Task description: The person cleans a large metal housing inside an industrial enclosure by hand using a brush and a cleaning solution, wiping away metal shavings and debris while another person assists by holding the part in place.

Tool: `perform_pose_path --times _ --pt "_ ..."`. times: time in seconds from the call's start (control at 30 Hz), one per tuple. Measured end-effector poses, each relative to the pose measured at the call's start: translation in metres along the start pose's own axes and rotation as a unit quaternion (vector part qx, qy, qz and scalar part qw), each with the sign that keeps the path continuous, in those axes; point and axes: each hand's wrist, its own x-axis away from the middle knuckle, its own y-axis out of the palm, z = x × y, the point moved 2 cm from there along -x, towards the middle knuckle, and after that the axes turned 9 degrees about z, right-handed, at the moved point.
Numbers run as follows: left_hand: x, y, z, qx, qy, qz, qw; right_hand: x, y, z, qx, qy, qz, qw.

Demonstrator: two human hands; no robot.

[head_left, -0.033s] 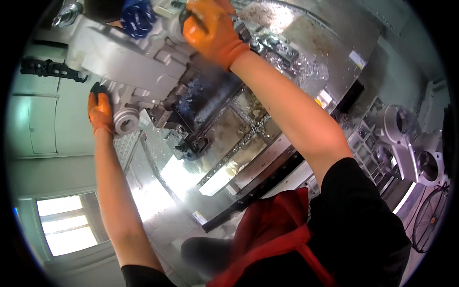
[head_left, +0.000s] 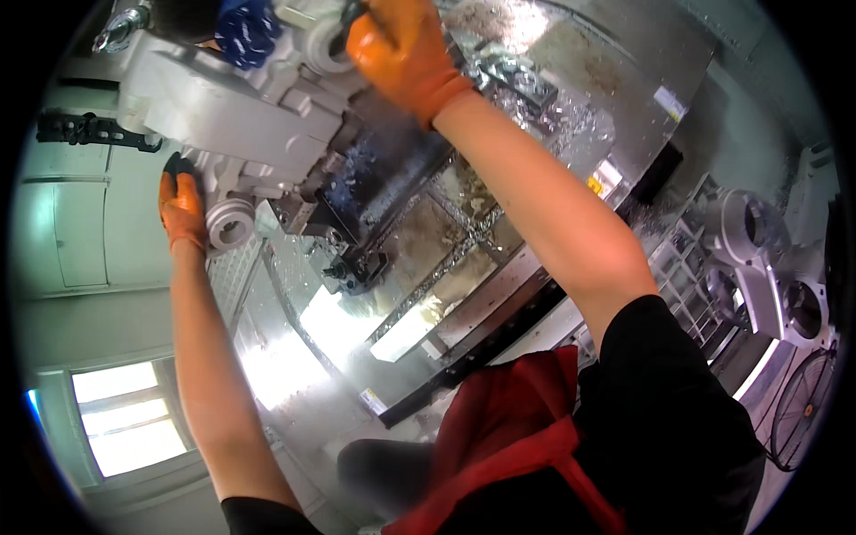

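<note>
Head view: both hands in orange gloves on a grey metal casting (head_left: 223, 98) held at the open machine (head_left: 428, 223). Left hand (head_left: 183, 207) pressed flat against its lower round boss (head_left: 230, 223), fingers together. Right hand (head_left: 401, 49) clamped on its top edge. Step judged: seating or lifting the casting. Next move needs a firm 2-handed grip, clear of the chips (head_left: 553, 125).

orange gloves (head_left: 183, 207), grey casting (head_left: 223, 107), red apron (head_left: 517, 446)
</note>
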Motion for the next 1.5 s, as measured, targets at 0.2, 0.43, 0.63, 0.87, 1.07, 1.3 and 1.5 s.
perform_pose_path --times 0.2,0.43,0.63,0.87,1.07,1.3,1.5 --pt "-0.038 -0.034 -0.027 0.09 -0.079 -0.087 0.989 -0.017 -0.026 0.002 -0.264 0.483 0.006 0.835" --pt "-0.022 -0.011 0.01 0.146 -0.17 -0.049 0.973 -0.031 -0.05 0.023 0.008 0.309 -0.132 0.942" --pt "-0.021 -0.015 -0.002 0.197 -0.245 -0.065 0.947 -0.027 -0.046 -0.019 0.01 0.32 -0.379 0.868" --pt "-0.019 -0.011 0.01 0.168 -0.23 -0.074 0.956 -0.068 0.0 -0.05 0.272 0.26 -0.728 0.573" --pt "-0.032 -0.02 -0.002 0.173 -0.216 -0.099 0.956 -0.03 -0.004 -0.024 0.064 0.181 -0.552 0.811" --pt "-0.022 -0.014 0.012 0.171 -0.254 -0.106 0.946 -0.025 -0.007 -0.022 0.012 0.198 -0.527 0.826" --pt "-0.024 -0.016 0.009 0.172 -0.238 -0.109 0.95 -0.033 -0.023 -0.025 -0.02 0.209 -0.52 0.828"
